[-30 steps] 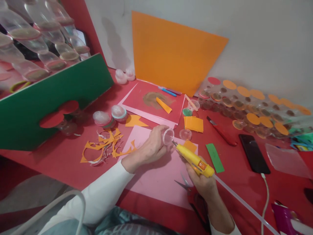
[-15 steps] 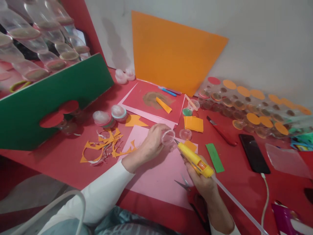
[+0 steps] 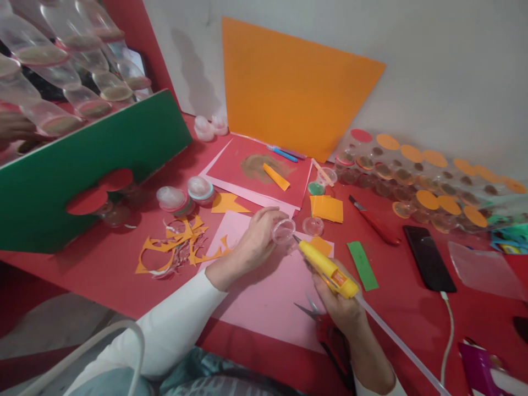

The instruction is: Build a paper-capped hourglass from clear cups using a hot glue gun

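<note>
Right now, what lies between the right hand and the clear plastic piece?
The head view shows the front of the yellow glue gun, reaching from the right hand toward the clear plastic piece.

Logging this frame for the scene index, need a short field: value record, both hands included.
left hand: holds small clear plastic cup
right hand: holds yellow glue gun, nozzle near the cup's rim; contact unclear
below hands: pink paper, scissors partly on it
left: orange paper scraps
right: red utility knife, black smartphone
back: orange sheet
other person: one hand behind green board
</note>
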{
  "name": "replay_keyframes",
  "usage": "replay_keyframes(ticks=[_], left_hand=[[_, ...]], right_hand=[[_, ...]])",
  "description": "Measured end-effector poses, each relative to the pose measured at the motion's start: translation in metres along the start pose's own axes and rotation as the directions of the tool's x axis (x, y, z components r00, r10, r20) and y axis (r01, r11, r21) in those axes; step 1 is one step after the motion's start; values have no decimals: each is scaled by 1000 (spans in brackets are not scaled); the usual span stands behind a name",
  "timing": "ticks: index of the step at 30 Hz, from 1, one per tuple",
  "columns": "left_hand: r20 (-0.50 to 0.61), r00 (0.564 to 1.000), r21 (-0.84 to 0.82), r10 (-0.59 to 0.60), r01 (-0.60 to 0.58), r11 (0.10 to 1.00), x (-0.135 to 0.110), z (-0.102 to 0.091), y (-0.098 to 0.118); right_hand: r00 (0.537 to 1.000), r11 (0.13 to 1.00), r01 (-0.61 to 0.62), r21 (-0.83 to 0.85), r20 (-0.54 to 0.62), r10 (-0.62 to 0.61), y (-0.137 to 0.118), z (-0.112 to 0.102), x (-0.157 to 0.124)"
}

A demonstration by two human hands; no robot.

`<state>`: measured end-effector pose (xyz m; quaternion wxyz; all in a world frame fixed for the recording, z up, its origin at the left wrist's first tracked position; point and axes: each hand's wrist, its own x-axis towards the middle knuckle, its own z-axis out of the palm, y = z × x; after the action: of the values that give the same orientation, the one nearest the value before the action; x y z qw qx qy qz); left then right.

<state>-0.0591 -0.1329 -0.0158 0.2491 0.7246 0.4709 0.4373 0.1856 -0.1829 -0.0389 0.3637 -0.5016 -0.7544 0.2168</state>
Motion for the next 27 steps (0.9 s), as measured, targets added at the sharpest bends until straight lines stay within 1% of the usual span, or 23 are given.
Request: replay_keyframes(ticks=[3,5,8,11,15,20,23,27], left_hand=[[-8,999,14,-34,34,999,0,1,0],[-14,1000,19,-18,18,1000,-1,1,-1],[-14,1000,32,26,-25,999,-2,1,-3],[-22,999,47,41,-39,998,-2,1,-4],[-49,998,68,31,-28,997,-2,2,-3],[-69,996,75,65,-60,995,-1,2,-1],[-68,996,69,61,-56,996,-1,1,-1],[-62,997,51,39,-36,998,-1,2,-2]], right_hand=[[999,999,6,-33,-45,-8,0,3,-1],[996,997,16,-71,-89,-22,-2,5,-1],[988,989,68,-135,-131,-85,-4,9,-1],[977,978,109,-176,-164,-139,-3,11,-1],[975,980,127,-154,-160,-152,-4,10,1],[985,980,119,-161,-104,-137,-11,5,6],[980,974,145,-176,-108,-166,-12,4,7],[984,977,111,-182,-120,-134,-8,6,3]])
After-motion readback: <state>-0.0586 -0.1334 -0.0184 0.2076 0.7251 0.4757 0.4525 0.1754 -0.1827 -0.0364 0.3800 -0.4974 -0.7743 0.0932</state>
